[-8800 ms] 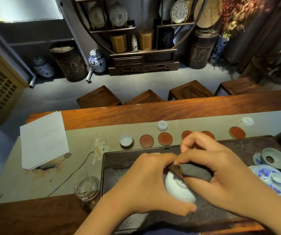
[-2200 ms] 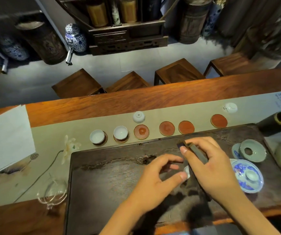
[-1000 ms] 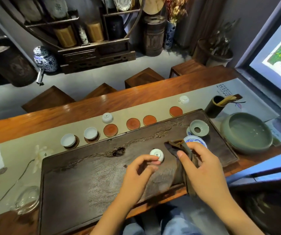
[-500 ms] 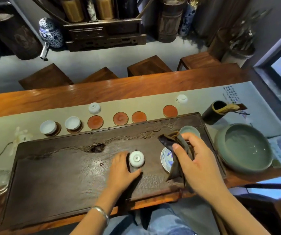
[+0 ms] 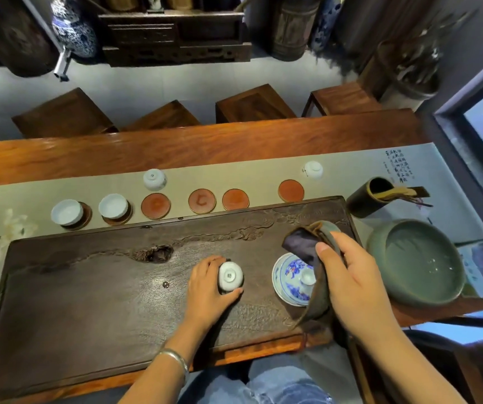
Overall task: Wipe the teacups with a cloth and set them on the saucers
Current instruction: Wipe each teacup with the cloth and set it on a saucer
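Left grip (image 5: 208, 290) clamped on inverted teacup (image 5: 230, 277); right grip (image 5: 354, 284) pinches cloth (image 5: 307, 246). Dangling cloth could snag gaiwan lid (image 5: 292, 277).

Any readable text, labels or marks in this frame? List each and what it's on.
Columns of dark calligraphy on the table runner, far right: too small and blurred to read.
Small dark mark on the foot of the upturned teacup in the left hand: not readable.
Curved mark on the third bare saucer: looks like a stain, not lettering.
Nothing else carries text.
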A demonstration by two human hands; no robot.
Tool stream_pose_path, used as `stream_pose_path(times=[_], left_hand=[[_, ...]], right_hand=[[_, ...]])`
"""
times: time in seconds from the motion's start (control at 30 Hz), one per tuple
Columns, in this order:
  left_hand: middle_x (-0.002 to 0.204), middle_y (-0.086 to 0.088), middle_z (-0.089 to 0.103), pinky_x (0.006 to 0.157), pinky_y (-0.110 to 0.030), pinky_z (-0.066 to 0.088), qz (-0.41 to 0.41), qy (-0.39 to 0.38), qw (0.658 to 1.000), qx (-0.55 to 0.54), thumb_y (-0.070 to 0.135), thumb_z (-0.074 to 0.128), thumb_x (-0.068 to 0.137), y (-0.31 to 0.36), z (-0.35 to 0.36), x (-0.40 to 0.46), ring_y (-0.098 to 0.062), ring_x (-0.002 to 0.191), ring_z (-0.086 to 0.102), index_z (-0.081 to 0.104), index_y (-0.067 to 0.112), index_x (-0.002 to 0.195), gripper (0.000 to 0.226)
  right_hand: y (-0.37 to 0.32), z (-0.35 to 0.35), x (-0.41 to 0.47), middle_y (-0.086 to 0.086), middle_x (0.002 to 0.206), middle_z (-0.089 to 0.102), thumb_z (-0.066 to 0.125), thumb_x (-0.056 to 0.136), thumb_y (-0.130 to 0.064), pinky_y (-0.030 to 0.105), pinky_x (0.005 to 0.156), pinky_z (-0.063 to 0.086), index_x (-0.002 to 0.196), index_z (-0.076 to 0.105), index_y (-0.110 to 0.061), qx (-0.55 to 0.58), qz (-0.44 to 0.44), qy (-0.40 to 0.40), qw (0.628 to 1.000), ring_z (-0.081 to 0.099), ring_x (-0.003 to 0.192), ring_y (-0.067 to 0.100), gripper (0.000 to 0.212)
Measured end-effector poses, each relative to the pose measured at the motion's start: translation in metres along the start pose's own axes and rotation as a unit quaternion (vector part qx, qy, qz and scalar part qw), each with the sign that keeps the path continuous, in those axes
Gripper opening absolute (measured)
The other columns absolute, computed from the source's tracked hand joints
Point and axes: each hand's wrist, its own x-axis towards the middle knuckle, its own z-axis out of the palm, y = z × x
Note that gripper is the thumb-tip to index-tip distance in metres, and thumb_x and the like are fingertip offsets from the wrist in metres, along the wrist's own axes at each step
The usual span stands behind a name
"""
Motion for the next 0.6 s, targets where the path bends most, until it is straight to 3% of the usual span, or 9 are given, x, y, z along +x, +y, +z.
stream_pose_path(times=[0.13,0.3,0.4,0.47,0.6], left_hand=[[0.122,0.004,0.055,0.094,-0.024,0.034,-0.006,-0.008,1.0,-0.024,0.046,0.082,0.064,0.0,-0.005,0.002,-0.018,0.116,0.045,0.056,0.022,0.122,0.068],[0.11,0.014,0.058,0.085,-0.022,0.037,-0.026,-0.01,0.995,-0.094,0.044,0.082,0.064,0.013,-0.028,0.002,-0.013,0.109,0.053,0.055,0.031,0.119,0.063],[0.11,0.019,0.056,0.083,-0.009,0.036,-0.002,-0.008,0.993,-0.117,0.046,0.081,0.064,0.025,-0.057,-0.002,-0.004,0.105,0.053,0.051,0.041,0.116,0.06],[0.109,0.021,0.057,0.078,0.002,0.034,0.023,0.0,0.992,-0.127,0.044,0.081,0.063,0.038,-0.083,-0.006,0.007,0.097,0.051,0.05,0.044,0.113,0.059],[0.11,0.019,0.059,0.084,0.002,0.035,0.081,0.012,0.989,-0.126,0.044,0.082,0.062,0.064,-0.146,-0.02,0.011,0.099,0.051,0.057,0.033,0.117,0.061]], right_hand=[[-0.003,0.006,0.006,0.011,0.077,0.059,0.042,0.089,-0.034,0.029,0.064,0.042,0.082,0.056,-0.015,0.018,0.037,0.001,0.999,0.049,0.068,0.008,0.024],[-0.012,0.016,0.007,-0.001,0.073,0.06,0.057,0.073,-0.063,0.013,0.057,0.04,0.079,0.057,-0.018,-0.034,0.033,0.024,0.999,0.052,0.062,0.002,0.046],[-0.018,0.02,0.006,-0.003,0.076,0.063,0.067,0.081,-0.045,0.013,0.06,0.042,0.082,0.059,-0.021,-0.046,0.014,0.014,0.999,0.057,0.069,0.007,0.025],[-0.025,0.026,0.005,-0.011,0.079,0.066,0.067,0.086,-0.032,0.007,0.061,0.042,0.084,0.062,-0.024,-0.029,-0.005,0.005,1.0,0.058,0.07,0.0,0.01],[-0.049,0.038,-0.004,-0.019,0.084,0.069,0.062,0.082,-0.04,0.002,0.065,0.041,0.082,0.065,-0.035,-0.027,-0.049,0.005,0.998,0.06,0.076,-0.007,0.006]])
